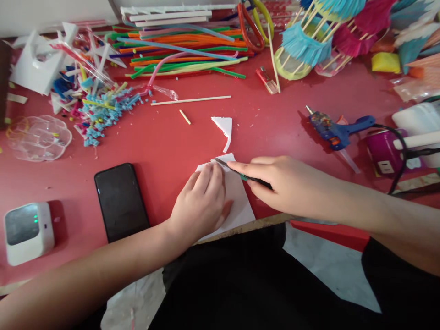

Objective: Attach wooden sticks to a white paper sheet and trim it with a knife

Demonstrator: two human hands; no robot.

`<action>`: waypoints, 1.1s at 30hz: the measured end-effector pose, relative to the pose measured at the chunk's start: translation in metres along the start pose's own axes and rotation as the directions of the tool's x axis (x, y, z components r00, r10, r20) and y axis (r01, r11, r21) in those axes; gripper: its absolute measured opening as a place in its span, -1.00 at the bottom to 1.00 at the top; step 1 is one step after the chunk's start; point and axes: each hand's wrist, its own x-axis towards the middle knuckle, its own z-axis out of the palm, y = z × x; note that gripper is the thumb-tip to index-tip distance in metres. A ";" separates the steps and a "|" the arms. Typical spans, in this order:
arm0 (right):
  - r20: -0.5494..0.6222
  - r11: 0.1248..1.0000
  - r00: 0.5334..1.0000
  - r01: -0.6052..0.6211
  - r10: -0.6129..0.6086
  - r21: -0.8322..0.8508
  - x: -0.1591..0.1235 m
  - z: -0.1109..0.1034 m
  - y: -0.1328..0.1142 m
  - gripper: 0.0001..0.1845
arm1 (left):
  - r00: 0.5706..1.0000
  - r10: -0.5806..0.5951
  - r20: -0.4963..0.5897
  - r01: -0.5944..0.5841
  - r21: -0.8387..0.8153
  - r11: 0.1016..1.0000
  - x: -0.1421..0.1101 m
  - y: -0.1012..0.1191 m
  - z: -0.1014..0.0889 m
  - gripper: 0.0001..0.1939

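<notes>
A white foam sheet [237, 201] lies at the table's front edge. My left hand [201, 197] presses down on it, fingers bent and together near its far edge, thumb resting on the sheet. In my right hand [271, 178] is a craft knife [252, 179], index finger stretched along it. The blade's tip touches the sheet's far part, right beside my left fingertips. Just beyond the sheet lies a cut-off white foam scrap [225, 127]. The left fingertips partly cover the spot at the blade's tip.
A black phone [121, 201] and a white device [29, 233] lie to the left. Foam bits [103, 114] are heaped at the back left, beside colourful pipe cleaners [192, 46]. Scissors [249, 27], a lighter [266, 80], paper-and-stick crafts [305, 46] and a blue glue gun [338, 128] are on the right.
</notes>
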 end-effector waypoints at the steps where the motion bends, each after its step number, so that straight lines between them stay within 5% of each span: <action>1: 0.001 1.000 1.000 0.002 -0.002 0.003 0.001 0.000 0.000 -0.37 | 1.000 0.002 -0.001 -0.002 -0.002 1.000 0.000 0.000 0.000 -0.44; 33: -0.004 0.986 0.998 0.063 -0.064 -0.152 -0.012 0.013 0.003 -0.41 | 0.996 0.021 0.085 -0.020 -0.009 1.000 0.003 0.002 -0.001 -0.38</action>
